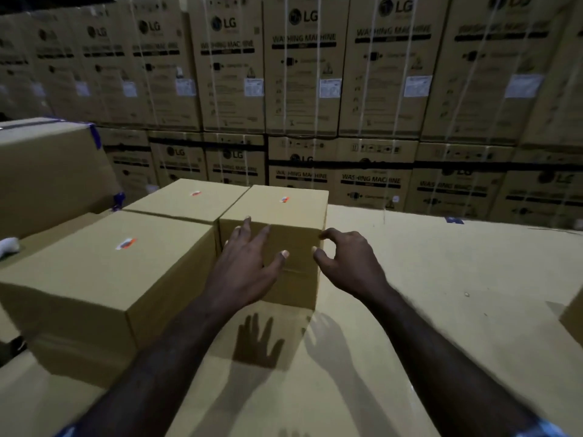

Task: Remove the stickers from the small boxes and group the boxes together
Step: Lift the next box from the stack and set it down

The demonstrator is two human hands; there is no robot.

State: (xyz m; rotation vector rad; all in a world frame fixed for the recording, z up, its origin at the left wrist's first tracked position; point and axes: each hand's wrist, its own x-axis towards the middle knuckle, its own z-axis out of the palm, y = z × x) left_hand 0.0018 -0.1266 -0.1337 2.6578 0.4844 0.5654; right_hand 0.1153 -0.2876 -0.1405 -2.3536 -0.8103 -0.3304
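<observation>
Stacked washing-machine cartons (303, 74) fill the whole top half of the frame, strapped and sealed, so nothing of their contents shows. Below them a broad cardboard surface (441, 294) spreads across the lower right, and a large taped carton (47, 171) sits at the upper left.

Three small boxes stand grouped left of centre, touching one another: the near-left box (94, 272), the far-left box (186, 200) and the middle box (284, 216). All are closed; what they hold cannot be told. Each carries a small orange-and-white sticker on its lid: one (126, 243) on the near-left, one (195, 193) on the far-left, one (285, 199) on the middle box. So no sticker is off yet.

At centre frame the left hand (249, 263) has spread fingers over the middle box's near face, and the right hand (350, 260) hovers at its right corner, fingers loosely curled and holding nothing.

Risks, as I judge them: a hard pull could tear the sticker or lift the box's paper skin, and a push at one corner could skew the middle box out of the group.
</observation>
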